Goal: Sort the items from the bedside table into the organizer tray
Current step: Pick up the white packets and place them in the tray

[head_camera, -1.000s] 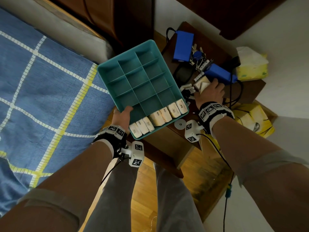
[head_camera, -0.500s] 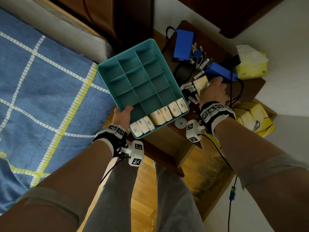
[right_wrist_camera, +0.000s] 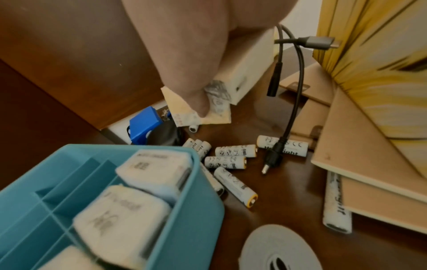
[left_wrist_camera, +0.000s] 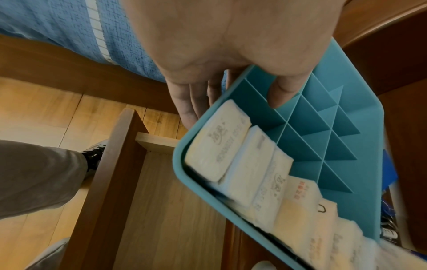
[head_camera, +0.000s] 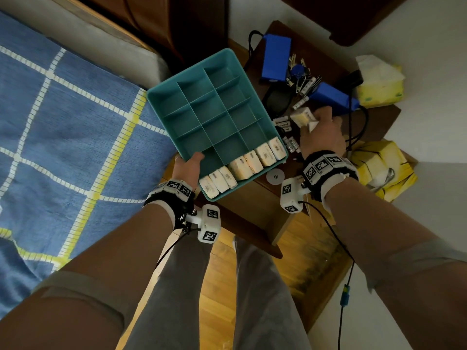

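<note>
My left hand (head_camera: pixel 188 165) grips the near left edge of the teal organizer tray (head_camera: pixel 161 102), thumb inside and fingers (left_wrist_camera: pixel 184 102) underneath; the tray is held tilted over the bedside table's left side. Several white tissue packs (head_camera: pixel 242 165) fill its nearest row (left_wrist_camera: pixel 231 155). My right hand (head_camera: pixel 319 130) holds a cream tissue pack (head_camera: pixel 300 116) above the table, thumb pressed on it in the right wrist view (right_wrist_camera: pixel 201 113). White batteries (right_wrist_camera: pixel 231 159) lie scattered on the dark wooden table (head_camera: pixel 275 195) beside the tray's right edge (right_wrist_camera: pixel 203 201).
On the table lie two blue boxes (head_camera: pixel 275 56) (head_camera: pixel 333 98), keys (head_camera: pixel 300 74), a black pouch (head_camera: pixel 276 101), black cables (right_wrist_camera: pixel 293 102) and a grey disc (right_wrist_camera: pixel 277 250). A yellow tissue box (head_camera: pixel 376 84) and yellow bag (head_camera: pixel 379 168) sit right. The blue bed (head_camera: pixel 63 135) lies left.
My right hand has lifted the cream tissue pack off the table and turned it slightly toward the tray. The left hand and tray have barely moved.
</note>
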Tool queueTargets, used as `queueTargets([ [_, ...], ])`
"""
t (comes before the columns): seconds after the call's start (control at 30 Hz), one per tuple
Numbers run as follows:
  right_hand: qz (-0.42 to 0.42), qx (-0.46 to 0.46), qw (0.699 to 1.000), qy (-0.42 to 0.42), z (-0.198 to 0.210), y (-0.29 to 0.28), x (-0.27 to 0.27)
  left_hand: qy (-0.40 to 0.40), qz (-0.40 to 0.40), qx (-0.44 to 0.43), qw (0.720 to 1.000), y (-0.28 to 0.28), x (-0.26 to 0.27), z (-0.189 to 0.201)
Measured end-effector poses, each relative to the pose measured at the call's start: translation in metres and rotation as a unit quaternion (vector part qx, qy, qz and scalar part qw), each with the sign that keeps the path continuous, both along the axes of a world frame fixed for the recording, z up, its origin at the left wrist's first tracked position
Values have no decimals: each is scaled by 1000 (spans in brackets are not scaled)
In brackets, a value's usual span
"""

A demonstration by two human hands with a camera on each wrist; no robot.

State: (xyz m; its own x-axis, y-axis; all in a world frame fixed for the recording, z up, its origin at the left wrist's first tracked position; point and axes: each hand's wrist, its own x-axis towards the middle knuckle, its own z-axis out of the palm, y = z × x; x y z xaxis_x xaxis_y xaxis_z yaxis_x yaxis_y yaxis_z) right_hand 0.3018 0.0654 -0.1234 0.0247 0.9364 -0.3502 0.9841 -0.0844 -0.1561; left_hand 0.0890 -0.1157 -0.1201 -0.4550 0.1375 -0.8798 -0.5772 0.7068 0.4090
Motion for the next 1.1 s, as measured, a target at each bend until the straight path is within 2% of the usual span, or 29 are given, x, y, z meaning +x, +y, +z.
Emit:
queueTargets([
  [0.07,10,29,999,44,13,-5,-1,-2,-2,0,1000,0,0,1],
  [0.13,54,27,992,107,24,-11,-8,-6,-2,4,1000,1,1,5],
  [0.23,147,-17,974,174,30,-23,-28,-18,6,16,1000,1,2,10],
  [0.37,221,-120,943,217,35,-44,-63,-43,17,36,998,-3,3,20],
  [0.47,307,-201,913,179,35,-62,-89,-61,13,52,997,-11,0,25],
  [0.7,411,-222,880,92,34,-82,-119,-72,-23,73,994,-24,-4,25],
  [0.87,317,-245,910,108,29,-81,-111,-43,-42,71,996,-25,-2,27],
  [0.97,302,-249,909,141,29,-86,-106,-44,-57,69,995,-22,-4,26],
  [1.1,289,-263,908,154,30,-95,-115,-70,-18,80,994,-22,-5,30],
])
